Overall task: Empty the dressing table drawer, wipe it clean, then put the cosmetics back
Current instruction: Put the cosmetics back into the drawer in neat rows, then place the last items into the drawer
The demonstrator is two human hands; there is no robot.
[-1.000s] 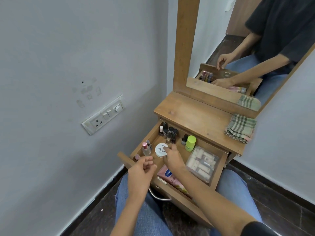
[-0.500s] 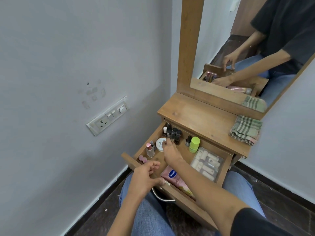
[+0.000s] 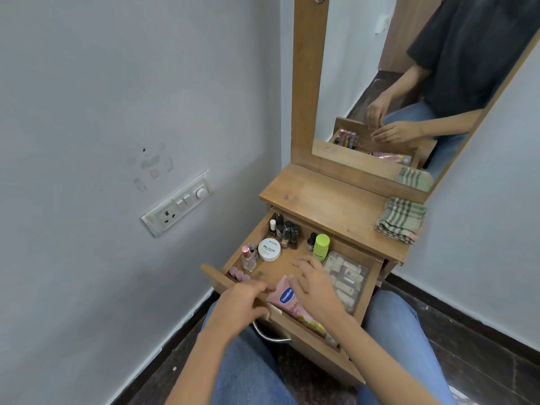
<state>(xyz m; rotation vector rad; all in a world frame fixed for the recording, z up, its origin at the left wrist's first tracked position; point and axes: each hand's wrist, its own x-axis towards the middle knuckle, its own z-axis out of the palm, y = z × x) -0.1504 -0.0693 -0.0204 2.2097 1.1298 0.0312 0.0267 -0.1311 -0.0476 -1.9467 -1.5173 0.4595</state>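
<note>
The wooden drawer (image 3: 217, 277) stands pulled out over my lap, full of cosmetics. Inside are a white round nail polish remover tub (image 3: 269, 249), dark bottles (image 3: 287, 230) at the back, a green-capped bottle (image 3: 321, 246), a clear perfume bottle (image 3: 248, 258), small pink caps (image 3: 238, 273), a clear box of tubes (image 3: 346, 277) and a pink Vaseline tube (image 3: 287, 301). My right hand (image 3: 312, 283) hovers spread over the drawer's middle, above the pink tube. My left hand (image 3: 242, 304) rests on the drawer's front edge with fingers curled over it.
A folded checked cloth (image 3: 400, 219) lies on the right of the dressing table top (image 3: 327, 200). The mirror (image 3: 409, 92) rises behind. A wall with a switch plate (image 3: 178, 204) is close on the left. My jeans-clad knees sit under the drawer.
My right hand has pulled back from the white tub toward the pink tube. My left hand has moved onto the drawer's front edge. The view has shifted.
</note>
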